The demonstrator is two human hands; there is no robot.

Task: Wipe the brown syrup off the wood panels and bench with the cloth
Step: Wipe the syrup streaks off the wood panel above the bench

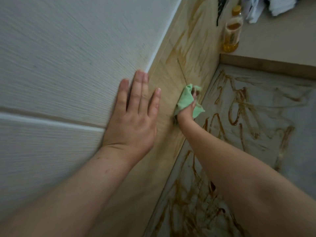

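Green cloth gripped by right hand, fingers mostly hidden, left hand spread flat

looks along a pale grey wall of fine grain, cut by a white seam. takes in a beige surface at top right bearing a bottle of yellow liquid and crumpled white fabric.

Two bare forearms and hands of one person. The left hand has short, plain fingernails and fine creases at the wrist. Small dark specks dot the left forearm. The right hand is blurred and mostly hidden; the right forearm is sleeveless.
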